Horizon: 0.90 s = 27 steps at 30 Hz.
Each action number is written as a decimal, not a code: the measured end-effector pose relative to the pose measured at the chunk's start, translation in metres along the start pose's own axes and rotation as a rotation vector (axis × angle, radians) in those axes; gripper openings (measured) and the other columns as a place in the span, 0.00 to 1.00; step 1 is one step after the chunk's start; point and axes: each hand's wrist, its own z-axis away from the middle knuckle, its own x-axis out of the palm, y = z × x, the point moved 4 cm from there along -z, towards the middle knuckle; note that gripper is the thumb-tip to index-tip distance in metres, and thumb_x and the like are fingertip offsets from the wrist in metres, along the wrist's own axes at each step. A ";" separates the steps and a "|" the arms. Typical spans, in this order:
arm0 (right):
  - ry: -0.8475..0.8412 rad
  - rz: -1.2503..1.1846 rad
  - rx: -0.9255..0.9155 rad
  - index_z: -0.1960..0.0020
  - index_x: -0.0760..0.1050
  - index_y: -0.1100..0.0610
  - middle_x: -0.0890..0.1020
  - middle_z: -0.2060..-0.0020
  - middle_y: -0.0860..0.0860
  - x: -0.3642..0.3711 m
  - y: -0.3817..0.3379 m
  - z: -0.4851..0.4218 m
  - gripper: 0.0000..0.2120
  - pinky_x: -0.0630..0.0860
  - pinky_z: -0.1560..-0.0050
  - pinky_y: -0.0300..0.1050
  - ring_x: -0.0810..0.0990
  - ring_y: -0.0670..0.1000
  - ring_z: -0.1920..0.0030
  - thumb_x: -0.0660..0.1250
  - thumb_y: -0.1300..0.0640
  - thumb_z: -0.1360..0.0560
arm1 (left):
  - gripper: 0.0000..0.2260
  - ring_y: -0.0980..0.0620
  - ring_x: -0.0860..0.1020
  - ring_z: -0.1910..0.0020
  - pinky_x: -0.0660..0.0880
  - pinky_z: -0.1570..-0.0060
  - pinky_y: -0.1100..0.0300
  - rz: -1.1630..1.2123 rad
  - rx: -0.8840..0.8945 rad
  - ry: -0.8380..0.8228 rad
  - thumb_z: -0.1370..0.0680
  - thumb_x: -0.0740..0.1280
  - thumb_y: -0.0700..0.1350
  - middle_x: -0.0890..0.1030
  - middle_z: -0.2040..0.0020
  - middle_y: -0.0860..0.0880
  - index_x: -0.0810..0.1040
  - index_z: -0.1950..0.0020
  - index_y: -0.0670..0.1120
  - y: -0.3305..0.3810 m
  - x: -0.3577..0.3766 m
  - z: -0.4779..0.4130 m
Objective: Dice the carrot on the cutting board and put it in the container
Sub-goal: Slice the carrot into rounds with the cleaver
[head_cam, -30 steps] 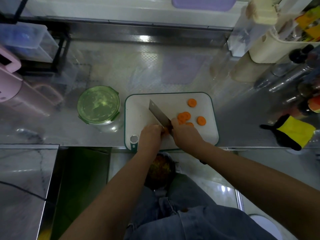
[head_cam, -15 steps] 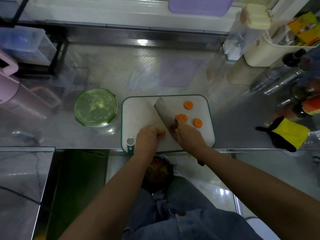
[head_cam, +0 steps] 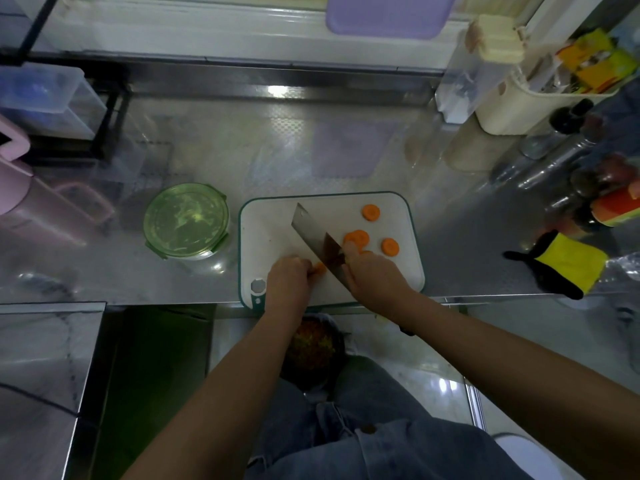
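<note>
Carrot stub (head_cam: 318, 268) on the cutting board (head_cam: 263, 230), between the hands. Left hand (head_cam: 287, 277) pinches it, nearer. Free end points right at the cleaver (head_cam: 313, 233) — gripped by right hand (head_cam: 372, 275). Lidded container (head_cam: 187, 220) well left of the left hand.

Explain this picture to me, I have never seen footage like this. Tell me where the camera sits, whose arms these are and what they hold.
There is no machine here: a person wears one wide-angle camera on the head, so you look down along their bare arms. The left hand holds a carrot piece on the white cutting board. The right hand grips a knife, its blade slanting across the board. Carrot slices lie flat to the right of the blade. Left of the board, on the steel counter, stands a round container with its green lid on.
</note>
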 end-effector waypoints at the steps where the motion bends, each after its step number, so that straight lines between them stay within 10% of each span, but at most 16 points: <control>1: -0.001 0.011 0.000 0.34 0.63 0.60 0.79 0.54 0.59 -0.001 0.000 0.001 0.16 0.71 0.67 0.48 0.79 0.59 0.59 0.56 0.55 0.19 | 0.09 0.43 0.77 0.56 0.71 0.56 0.53 -0.002 0.002 0.000 0.24 0.66 0.45 0.79 0.59 0.42 0.83 0.57 0.42 0.000 0.000 0.000; 21: -0.015 0.086 0.036 0.40 0.71 0.65 0.80 0.63 0.60 0.022 -0.018 -0.005 0.14 0.63 0.71 0.45 0.79 0.60 0.69 0.63 0.66 0.26 | 0.08 0.43 0.78 0.57 0.72 0.56 0.53 -0.017 0.003 0.020 0.22 0.65 0.43 0.79 0.58 0.42 0.83 0.55 0.42 0.000 0.006 -0.002; 27: -0.044 -0.050 0.071 0.32 0.61 0.61 0.80 0.54 0.58 0.021 -0.007 -0.005 0.17 0.66 0.67 0.47 0.79 0.60 0.58 0.56 0.57 0.19 | 0.10 0.44 0.77 0.55 0.63 0.59 0.59 0.009 0.008 0.008 0.20 0.63 0.45 0.79 0.56 0.43 0.83 0.52 0.43 0.002 0.002 -0.001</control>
